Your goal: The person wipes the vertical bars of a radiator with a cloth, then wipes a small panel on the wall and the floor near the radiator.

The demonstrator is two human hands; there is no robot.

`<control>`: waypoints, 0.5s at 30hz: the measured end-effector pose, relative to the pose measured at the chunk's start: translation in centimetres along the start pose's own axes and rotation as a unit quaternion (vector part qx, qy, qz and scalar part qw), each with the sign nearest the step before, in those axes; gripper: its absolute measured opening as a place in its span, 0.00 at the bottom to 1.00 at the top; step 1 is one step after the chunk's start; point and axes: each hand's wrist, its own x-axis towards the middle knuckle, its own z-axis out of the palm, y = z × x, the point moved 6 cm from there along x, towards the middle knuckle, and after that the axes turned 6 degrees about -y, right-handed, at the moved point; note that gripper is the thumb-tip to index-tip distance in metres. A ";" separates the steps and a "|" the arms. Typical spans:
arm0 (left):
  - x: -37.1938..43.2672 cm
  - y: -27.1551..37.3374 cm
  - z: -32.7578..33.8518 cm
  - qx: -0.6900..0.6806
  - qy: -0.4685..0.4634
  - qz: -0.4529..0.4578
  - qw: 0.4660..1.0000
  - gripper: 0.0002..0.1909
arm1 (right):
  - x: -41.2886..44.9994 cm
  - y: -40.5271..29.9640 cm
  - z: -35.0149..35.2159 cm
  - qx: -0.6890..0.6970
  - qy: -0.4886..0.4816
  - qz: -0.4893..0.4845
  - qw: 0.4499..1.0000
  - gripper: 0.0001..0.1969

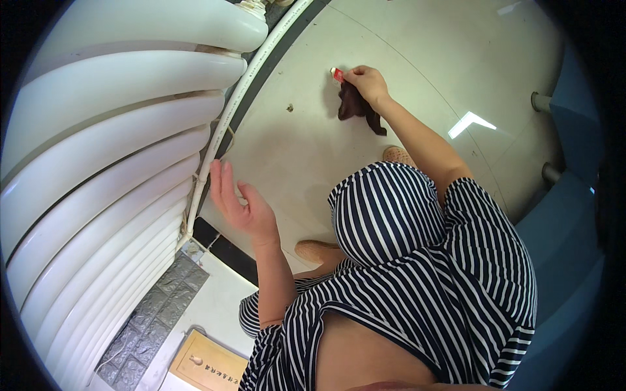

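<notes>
My right hand (pixel 367 85) reaches out over the pale floor, fingers closed on a dark brown cloth (pixel 353 102) that hangs limply below it. A small red and white packet or tag (pixel 337 75) shows at those fingertips; whether it is joined to the cloth I cannot tell. Raised near the white radiator (pixel 117 117), my left hand (pixel 244 207) has its fingers apart and nothing in it.
A white pipe (pixel 244 83) runs along the floor's edge beside the radiator. A small bit of debris (pixel 290 108) lies on the tiles (pixel 303 146). Blue furniture with round metal legs (pixel 541 101) stands at right. A tan printed panel (pixel 210 364) is at lower left.
</notes>
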 end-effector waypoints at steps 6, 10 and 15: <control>-1.0 0.0 1.5 -0.032 -0.041 -0.018 0.998 0.26 | 0.7 -4.6 0.3 -0.326 0.044 -0.034 0.944 0.18; -1.2 -0.3 1.9 -0.035 -0.039 -0.003 0.999 0.24 | 0.7 -4.6 0.9 -0.426 0.037 -0.037 0.903 0.18; -1.2 -0.8 5.7 -0.059 -0.130 -0.079 0.987 0.20 | 1.8 -3.2 0.4 -0.435 0.021 -0.049 0.899 0.18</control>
